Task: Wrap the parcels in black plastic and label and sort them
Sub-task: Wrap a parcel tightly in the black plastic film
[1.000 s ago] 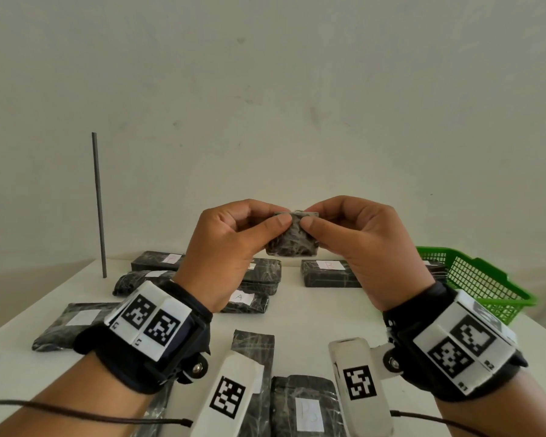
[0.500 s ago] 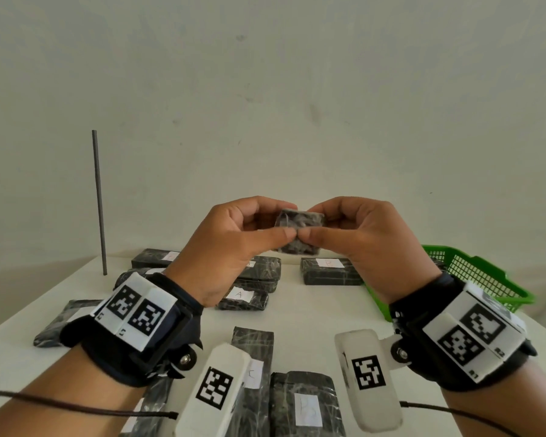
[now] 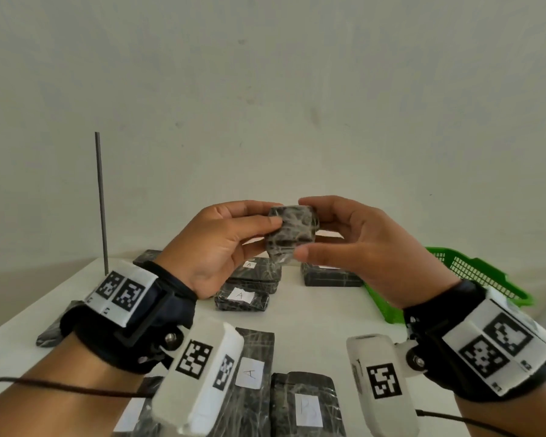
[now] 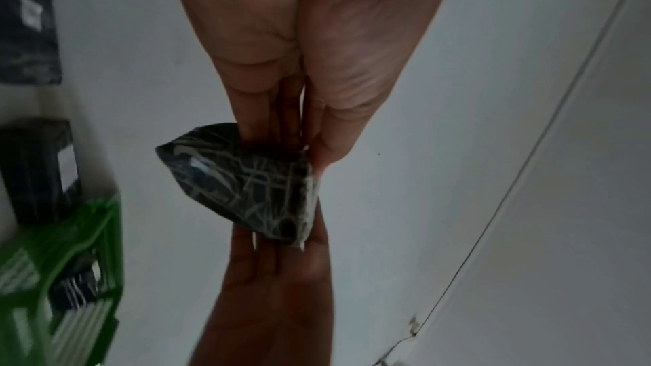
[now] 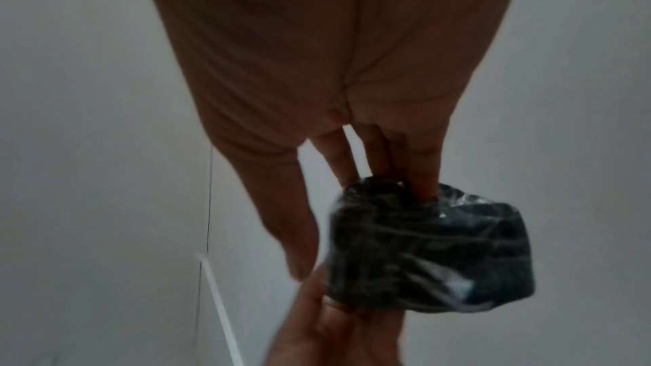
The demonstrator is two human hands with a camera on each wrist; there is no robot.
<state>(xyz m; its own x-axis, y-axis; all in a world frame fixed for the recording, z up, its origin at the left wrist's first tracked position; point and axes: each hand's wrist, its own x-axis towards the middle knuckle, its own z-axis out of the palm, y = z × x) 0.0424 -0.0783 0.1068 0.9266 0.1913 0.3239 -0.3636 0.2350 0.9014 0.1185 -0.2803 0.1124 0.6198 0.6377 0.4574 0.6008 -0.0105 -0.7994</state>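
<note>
A small parcel point(image 3: 292, 234) wrapped in black plastic is held up above the table between both hands, its broad face towards me. My left hand point(image 3: 267, 219) pinches its left edge, thumb in front and fingers behind. My right hand point(image 3: 309, 252) curls round the right side, fingers behind the top and thumb at the lower corner. In the left wrist view the parcel point(image 4: 246, 188) hangs from the left fingertips with the right hand point(image 4: 274, 274) beyond it. In the right wrist view the parcel point(image 5: 430, 252) shows glossy plastic, with right fingertips point(image 5: 422, 188) pressed into its top.
Several wrapped parcels lie on the white table point(image 3: 322, 316): some labelled A point(image 3: 240, 294) point(image 3: 249, 373), one labelled B point(image 3: 308, 411). A green basket point(image 3: 473, 272) stands at the right. A thin dark rod point(image 3: 101, 200) stands upright at the back left.
The parcel has been turned so its broad face is towards me. My right thumb has slid from the front middle down to the lower corner. Both hands stayed raised.
</note>
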